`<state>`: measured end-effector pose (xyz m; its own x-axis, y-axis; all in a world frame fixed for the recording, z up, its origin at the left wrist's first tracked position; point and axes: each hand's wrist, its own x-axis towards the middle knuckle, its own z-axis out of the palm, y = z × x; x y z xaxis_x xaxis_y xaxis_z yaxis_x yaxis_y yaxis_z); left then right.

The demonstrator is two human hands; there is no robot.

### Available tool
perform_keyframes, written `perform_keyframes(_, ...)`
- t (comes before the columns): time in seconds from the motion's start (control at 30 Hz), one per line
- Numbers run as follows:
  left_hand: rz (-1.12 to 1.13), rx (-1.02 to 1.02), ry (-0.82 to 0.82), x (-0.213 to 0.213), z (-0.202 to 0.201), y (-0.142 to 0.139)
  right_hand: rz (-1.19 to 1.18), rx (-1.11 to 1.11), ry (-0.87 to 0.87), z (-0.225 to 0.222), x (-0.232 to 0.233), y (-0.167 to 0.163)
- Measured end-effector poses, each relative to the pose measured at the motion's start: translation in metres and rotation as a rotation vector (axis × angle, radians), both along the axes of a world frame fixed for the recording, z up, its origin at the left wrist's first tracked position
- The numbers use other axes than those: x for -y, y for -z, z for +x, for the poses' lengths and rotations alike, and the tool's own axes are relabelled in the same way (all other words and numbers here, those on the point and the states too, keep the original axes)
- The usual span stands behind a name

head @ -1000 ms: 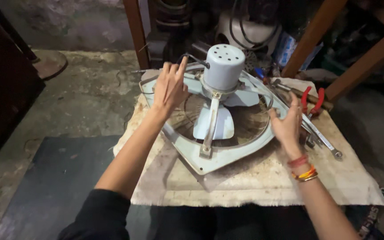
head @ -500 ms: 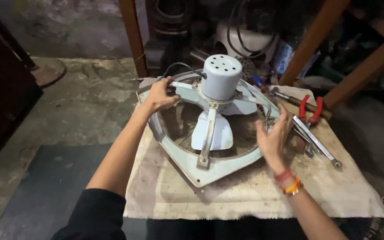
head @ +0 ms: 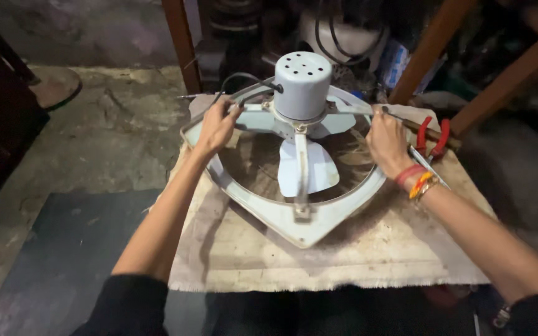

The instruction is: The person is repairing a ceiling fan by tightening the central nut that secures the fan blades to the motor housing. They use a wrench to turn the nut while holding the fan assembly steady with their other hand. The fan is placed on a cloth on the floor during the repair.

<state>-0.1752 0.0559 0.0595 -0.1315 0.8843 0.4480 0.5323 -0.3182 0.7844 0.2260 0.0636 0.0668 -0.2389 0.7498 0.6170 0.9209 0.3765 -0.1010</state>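
While gripping exhaust fan [head: 294,186] frame on cloth-covered surface [head: 319,261] | left hand [head: 216,127] fingers clenched on left rim | right hand [head: 386,140] fingers clenched on right rim | red-handled pliers [head: 434,138] just beside.

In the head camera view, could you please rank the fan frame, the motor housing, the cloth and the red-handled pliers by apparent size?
1. cloth
2. fan frame
3. motor housing, though it stands closer to the camera
4. red-handled pliers, partly hidden by the right hand

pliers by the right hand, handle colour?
Red. The pliers lie on the cloth just beyond the right hand, clearest in the head view.
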Motion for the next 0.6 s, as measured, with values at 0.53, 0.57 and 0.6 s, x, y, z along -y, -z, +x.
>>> perform_keyframes(0.53, -0.141, -0.049, -0.093, 0.151, 0.109, -0.054, -0.013, -0.235, -0.594, -0.083, -0.094, -0.075)
perform_keyframes(0.57, -0.146, -0.070, -0.100, 0.151, 0.113, -0.057, -0.008, -0.353, -0.655, -0.082, -0.093, -0.073)
perform_keyframes(0.6, -0.103, -0.075, -0.103, 0.150, 0.114, -0.059, -0.041, -0.260, -0.578, -0.083, -0.094, -0.071)
